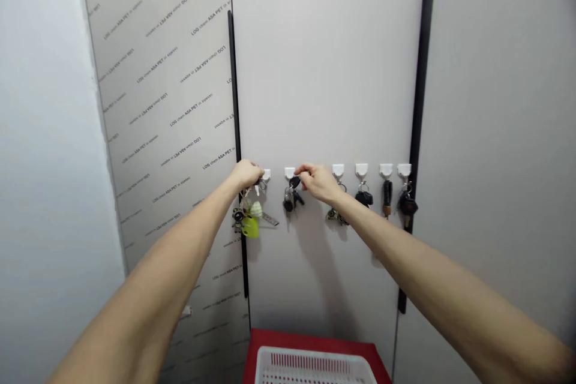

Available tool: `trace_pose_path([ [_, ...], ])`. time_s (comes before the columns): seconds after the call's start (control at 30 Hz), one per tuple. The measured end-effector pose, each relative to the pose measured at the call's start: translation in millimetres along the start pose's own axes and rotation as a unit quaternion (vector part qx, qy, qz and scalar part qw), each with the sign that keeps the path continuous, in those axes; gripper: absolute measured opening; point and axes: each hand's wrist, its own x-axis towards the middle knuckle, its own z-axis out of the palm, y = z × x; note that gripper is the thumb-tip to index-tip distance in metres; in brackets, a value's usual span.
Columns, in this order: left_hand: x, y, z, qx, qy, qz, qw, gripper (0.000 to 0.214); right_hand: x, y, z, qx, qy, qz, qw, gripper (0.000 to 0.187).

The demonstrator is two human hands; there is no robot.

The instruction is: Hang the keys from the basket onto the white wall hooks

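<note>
Pale cabinet doors (324, 60), row of white hooks (360, 170). Your left hand (246, 175) closed at top of key bunch (246, 216), leftmost hook. Your right hand (318, 183) pinching black key fob (294, 182), next hook along. Keep both grips firm.

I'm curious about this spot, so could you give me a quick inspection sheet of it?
Surface: pale grey wall panel with a row of six white hooks.
Things: key bunch with a lime-green fob; black keys on the second hook.
Clutter: four other key sets on the remaining hooks.
Hands: left hand at the key bunch; right hand pinching the black keys.
Cables: nothing seen.
Surroundings: white plastic basket on a red stand below.
</note>
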Motion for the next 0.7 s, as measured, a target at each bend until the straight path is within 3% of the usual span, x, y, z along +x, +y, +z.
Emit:
trace_pose_path([
  [0.07,3.5,0.8,1.3,-0.164,0.017,-0.024,0.986,0.009,-4.8,1.9,6.7,0.0,-0.034,-0.003,0.999,0.02],
  [0.13,5.1,2.9,-0.9,-0.324,0.036,-0.044,0.944,0.008,-13.4,7.9,12.7,0.028,-0.032,0.032,0.999,0.02],
  [0.23,-6.0,5.3,-6.3,-0.445,0.021,-0.034,0.895,0.001,-34.4,16.6,17.1,0.11,-0.034,0.096,0.989,0.019],
  [0.3,-27.7,1.1,-4.8,-0.435,-0.014,-0.009,0.9,0.012,-55.4,20.7,17.2,0.152,-0.075,0.11,0.979,0.018],
  [0.4,-78.9,-23.1,15.6,-0.312,-0.079,0.005,0.947,0.032,-97.4,29.0,18.8,0.153,-0.199,0.119,0.961,0.018],
  [0.53,-152.4,-82.6,72.6,-0.203,-0.198,-0.003,0.959,0.033,-161.5,50.4,34.2,0.117,-0.347,0.121,0.923,0.018],
  [0.7,-213.1,-147.2,133.2,-0.118,-0.281,-0.065,0.95,0.038,-223.1,78.7,58.0,0.058,-0.398,0.112,0.909,0.02],
])
